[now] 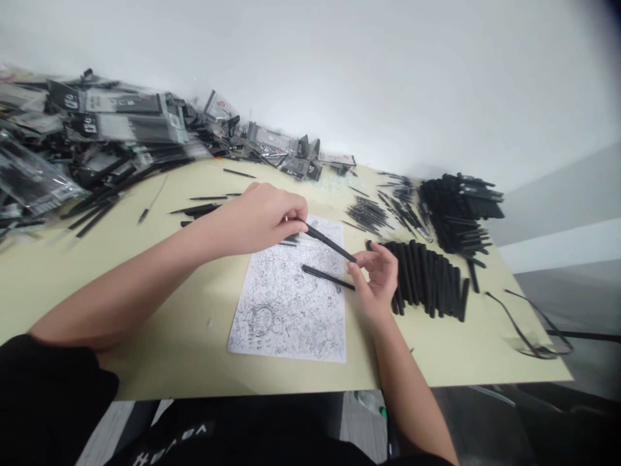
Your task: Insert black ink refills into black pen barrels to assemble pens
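Observation:
A slim black pen (pixel 330 242) is held between both hands above a scribbled sheet of paper (pixel 291 310). My left hand (pixel 269 219) pinches its upper left end between thumb and fingers. The fingertips of my right hand (pixel 374 278) grip its lower right end. Just below, a second black pen (pixel 325 276) slants over the paper, its right end reaching behind or under my right hand; whether that hand touches it is unclear. Right beside my right hand lies a row of black pen barrels or caps (pixel 427 278).
Plastic packets (pixel 126 116) and loose pens heap along the back left. Thin refills (pixel 369 215) lie behind the paper, with a black pen pile (pixel 458 207) at the back right. Glasses (pixel 533 349) rest near the right edge of the yellowish table (pixel 194 362).

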`<move>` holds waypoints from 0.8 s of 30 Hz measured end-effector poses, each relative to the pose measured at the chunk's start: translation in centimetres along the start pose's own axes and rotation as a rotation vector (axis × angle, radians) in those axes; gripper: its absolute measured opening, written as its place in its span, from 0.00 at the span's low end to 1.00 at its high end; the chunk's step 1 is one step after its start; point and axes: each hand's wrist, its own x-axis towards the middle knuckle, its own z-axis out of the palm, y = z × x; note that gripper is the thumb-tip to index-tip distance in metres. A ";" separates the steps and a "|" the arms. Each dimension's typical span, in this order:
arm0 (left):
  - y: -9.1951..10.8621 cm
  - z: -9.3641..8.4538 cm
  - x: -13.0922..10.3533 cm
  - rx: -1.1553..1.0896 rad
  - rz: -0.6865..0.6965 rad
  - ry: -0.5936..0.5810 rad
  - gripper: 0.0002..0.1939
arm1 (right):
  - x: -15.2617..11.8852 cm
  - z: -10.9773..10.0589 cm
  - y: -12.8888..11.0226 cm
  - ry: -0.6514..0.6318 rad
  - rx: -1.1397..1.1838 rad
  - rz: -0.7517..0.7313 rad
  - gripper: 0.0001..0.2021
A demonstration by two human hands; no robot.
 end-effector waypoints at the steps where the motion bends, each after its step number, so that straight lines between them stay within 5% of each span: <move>1: 0.0 0.0 0.0 -0.002 -0.003 -0.003 0.11 | -0.1 -0.1 0.1 -0.013 0.009 0.017 0.21; 16: 0.0 0.1 0.0 -0.018 0.020 -0.019 0.14 | -0.3 0.0 0.3 -0.067 0.038 0.044 0.19; 21: 0.0 0.0 0.0 0.002 0.004 -0.021 0.13 | -0.2 0.1 0.0 -0.058 0.063 0.007 0.30; 24: 0.0 0.0 0.0 0.007 0.010 -0.015 0.14 | -0.1 0.1 -0.2 -0.032 0.047 0.015 0.27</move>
